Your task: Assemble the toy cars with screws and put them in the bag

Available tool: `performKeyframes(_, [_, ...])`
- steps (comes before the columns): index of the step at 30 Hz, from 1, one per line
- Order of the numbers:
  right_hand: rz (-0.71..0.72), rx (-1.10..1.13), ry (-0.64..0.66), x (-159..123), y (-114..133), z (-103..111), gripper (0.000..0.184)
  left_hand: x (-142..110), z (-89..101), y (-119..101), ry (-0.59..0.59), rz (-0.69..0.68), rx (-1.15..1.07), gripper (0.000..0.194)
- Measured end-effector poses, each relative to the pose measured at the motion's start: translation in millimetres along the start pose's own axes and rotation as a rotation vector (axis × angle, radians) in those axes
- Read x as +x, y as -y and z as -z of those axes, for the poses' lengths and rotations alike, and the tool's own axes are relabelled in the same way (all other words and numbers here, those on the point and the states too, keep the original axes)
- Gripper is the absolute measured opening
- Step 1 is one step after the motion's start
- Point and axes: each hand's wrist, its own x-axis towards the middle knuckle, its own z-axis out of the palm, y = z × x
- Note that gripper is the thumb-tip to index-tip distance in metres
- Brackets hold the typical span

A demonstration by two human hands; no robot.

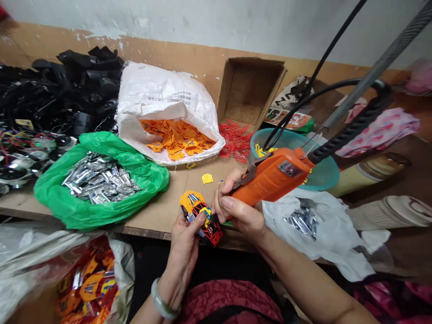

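My left hand (pixel 185 238) grips a small toy car (pixel 200 215) with an orange top, yellow and blue trim and a red frame, just in front of the table edge. My right hand (pixel 236 208) is wrapped round an orange power screwdriver (pixel 273 176). Its tip points down at the toy, where my fingers hide it. A black ribbed handle and cables (pixel 351 121) run up from the tool to the upper right. A jade bangle (pixel 161 300) sits on my left wrist.
A green bag of silver parts (pixel 97 180) lies left and a white sack of orange parts (pixel 175 137) behind. Red frames (pixel 236 137), an open cardboard box (pixel 249 90), a teal basin (pixel 324 173), black parts (pixel 60 94), a white bag (pixel 313 216) and a bag of assembled toys (pixel 87 283) surround them.
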Motion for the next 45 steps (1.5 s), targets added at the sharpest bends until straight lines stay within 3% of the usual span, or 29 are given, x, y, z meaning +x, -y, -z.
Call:
performKeyframes(5, [-0.044, -0.006, 0.001, -1.7, -5.0, -0.5, 0.022, -0.8, -2.2, -0.2, 0.007, -0.010, -0.001, 0.056])
performKeyframes(10, [0.007, 0.005, -0.142, 10.2, -0.4, 8.1, 0.022, -1.9, 2.3, -6.5, 0.010, -0.020, 0.062, 0.056])
performKeyframes(15, [0.122, -0.425, -0.430, 20.4, 11.6, 38.5, 0.035, -6.0, 10.0, -18.6, -0.011, -0.049, 0.049, 0.055])
performKeyframes(19, [0.368, -0.760, -0.628, -5.4, 4.6, 39.4, 0.064, -10.8, 12.6, -21.9, 0.001, -0.005, 0.003, 0.054])
performKeyframes(21, [0.365, -0.857, -0.548, -27.6, -7.0, 26.7, 0.065, -13.3, 11.3, -20.9, 0.008, 0.003, -0.039, 0.052])
performKeyframes(25, [-0.029, -1.007, -0.045, -55.2, -35.6, -2.4, 0.064, -17.2, 7.0, -18.2, -0.002, -0.069, -0.096, 0.042])
performKeyframes(29, [-0.166, -0.973, 0.035, -51.3, -50.2, -13.0, 0.072, -19.8, 8.1, -20.1, 0.042, -0.140, 0.019, 0.035])
performKeyframes(35, [-0.169, -0.749, 0.035, -44.5, -53.7, -14.2, 0.057, -23.8, 19.3, -31.1, 0.069, -0.254, 0.268, 0.031])
performKeyframes(38, [-0.238, -0.485, -0.157, -40.6, -54.8, -7.6, 0.040, -25.1, 25.7, -38.3, 0.053, -0.240, 0.234, 0.033])
performKeyframes(41, [-0.271, -0.265, -0.376, -36.5, -48.5, 3.6, 0.039, -20.1, 29.4, -44.3, 0.019, -0.220, 0.152, 0.037])
performKeyframes(45, [-0.146, -0.350, -0.452, -39.8, -30.6, 7.3, 0.047, 0.1, 21.4, -43.4, 0.040, -0.326, 0.290, 0.037])
